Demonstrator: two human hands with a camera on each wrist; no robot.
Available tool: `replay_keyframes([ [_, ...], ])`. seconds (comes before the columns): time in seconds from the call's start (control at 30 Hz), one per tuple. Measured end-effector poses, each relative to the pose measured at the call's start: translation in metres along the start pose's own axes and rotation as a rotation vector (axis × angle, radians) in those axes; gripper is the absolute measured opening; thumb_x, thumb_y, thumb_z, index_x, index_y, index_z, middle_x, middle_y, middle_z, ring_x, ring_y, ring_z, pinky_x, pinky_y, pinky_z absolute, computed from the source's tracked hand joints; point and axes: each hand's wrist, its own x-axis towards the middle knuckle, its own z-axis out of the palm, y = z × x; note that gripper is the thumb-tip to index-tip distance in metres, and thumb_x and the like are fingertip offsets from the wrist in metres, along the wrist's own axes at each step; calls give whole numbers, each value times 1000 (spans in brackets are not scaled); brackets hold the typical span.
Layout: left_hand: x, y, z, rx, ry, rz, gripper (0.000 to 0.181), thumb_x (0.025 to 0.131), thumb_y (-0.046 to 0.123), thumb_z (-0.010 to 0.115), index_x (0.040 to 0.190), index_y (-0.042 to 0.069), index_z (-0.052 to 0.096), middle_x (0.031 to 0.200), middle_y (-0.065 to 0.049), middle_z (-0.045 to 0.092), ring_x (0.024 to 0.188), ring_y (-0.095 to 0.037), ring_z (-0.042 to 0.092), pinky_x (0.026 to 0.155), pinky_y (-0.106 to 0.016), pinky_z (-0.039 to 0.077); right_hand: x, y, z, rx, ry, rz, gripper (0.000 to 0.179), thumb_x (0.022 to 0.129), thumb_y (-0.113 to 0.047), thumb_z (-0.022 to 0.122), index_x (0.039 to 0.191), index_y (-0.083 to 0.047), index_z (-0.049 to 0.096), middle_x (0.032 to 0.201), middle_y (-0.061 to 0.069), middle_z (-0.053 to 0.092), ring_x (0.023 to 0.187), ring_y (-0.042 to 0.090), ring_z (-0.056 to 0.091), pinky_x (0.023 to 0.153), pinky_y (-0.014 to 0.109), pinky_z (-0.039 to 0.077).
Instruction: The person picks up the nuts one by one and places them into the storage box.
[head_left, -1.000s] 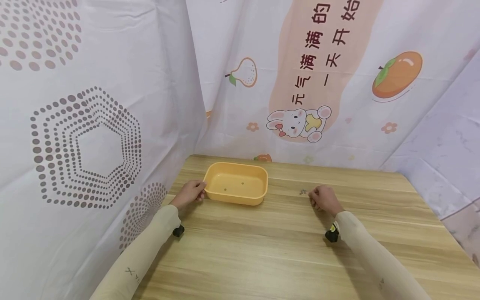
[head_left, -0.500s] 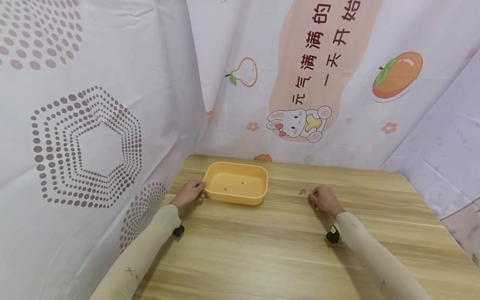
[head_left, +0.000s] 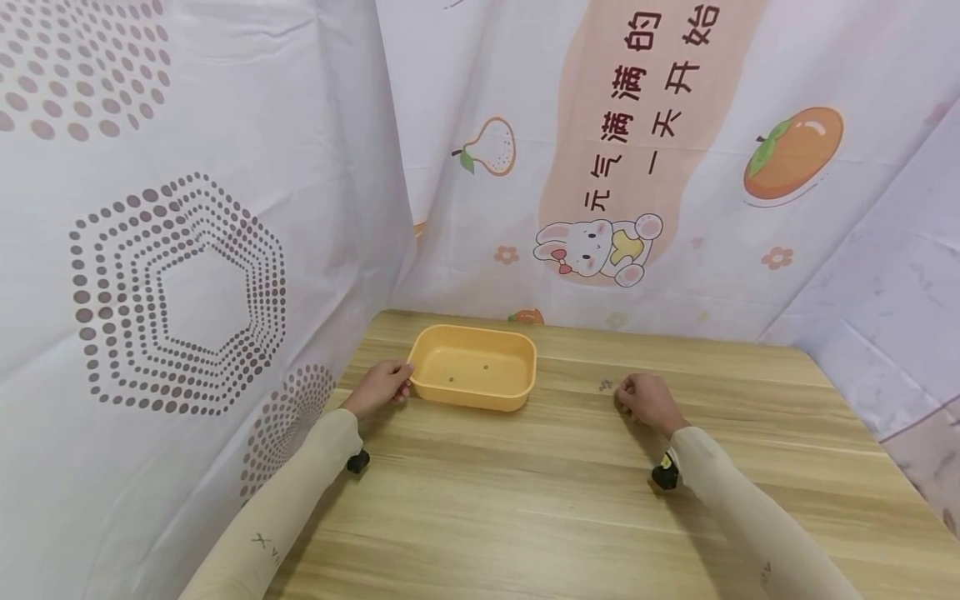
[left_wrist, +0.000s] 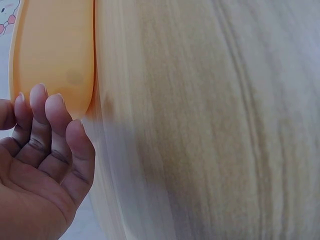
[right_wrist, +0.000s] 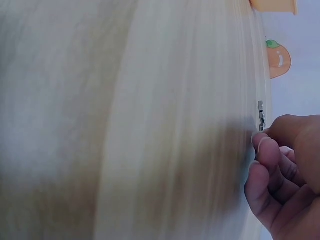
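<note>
A shallow yellow-orange plastic box (head_left: 472, 398) stands on the table, with two small dark bits (head_left: 486, 367) on its floor. My left hand (head_left: 381, 387) holds its left end; in the left wrist view, the curled fingers (left_wrist: 57, 107) lie at the end wall and the thumb is partly cut off. To the right of the box, several tiny silvery metal pieces (head_left: 606, 384), perhaps nuts, lie together. My right hand (head_left: 648, 400) is just right of them, fingers bent, thumb and forefinger tips close together beside the metal pieces (right_wrist: 261, 115). Whether a piece is between those tips is hidden.
The wood-grain table (head_left: 510, 500) runs back to a printed curtain (head_left: 465, 275). Another curtain (head_left: 180, 467) hangs close along the left arm, and a pale one (head_left: 885, 333) borders the right side. A dark wrist device (head_left: 664, 473) sits under the right wrist.
My right hand has shifted very slightly left towards the metal pieces. My left hand and the box stay in place.
</note>
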Motion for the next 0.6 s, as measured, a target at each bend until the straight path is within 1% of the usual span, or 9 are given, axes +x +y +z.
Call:
replay_keyframes([
  [0.1, 0, 0, 0, -4, 1, -6, 33, 111, 27, 49, 102, -1, 63, 82, -8, 62, 67, -14, 58, 59, -25, 52, 0, -2, 0, 8, -4, -14, 19, 104, -11, 55, 96, -1, 69, 75, 5, 67, 61, 16, 63, 52, 30, 54],
  [0.33, 0, -1, 0, -4, -4, -4, 33, 112, 27, 49, 102, -2, 63, 81, -8, 61, 66, -14, 58, 59, -25, 52, 2, -8, 1, 11, 0, -3, 18, 104, -13, 56, 99, -1, 66, 76, 5, 67, 60, 17, 62, 50, 31, 53],
  [0.47, -1, 0, 0, -4, -7, -3, 33, 112, 26, 48, 101, -1, 63, 80, -7, 61, 66, -14, 58, 59, -26, 53, 2, -11, 1, -1, 0, -28, 18, 104, -15, 58, 99, 0, 65, 75, 5, 67, 57, 17, 61, 49, 32, 52],
  [0.6, -2, 2, 0, 3, -6, -1, 32, 112, 25, 48, 98, 0, 63, 79, -7, 61, 66, -14, 57, 60, -26, 53, 3, -13, 2, -7, 18, -55, 17, 104, -15, 59, 97, -1, 65, 74, 5, 67, 55, 17, 60, 48, 32, 52],
])
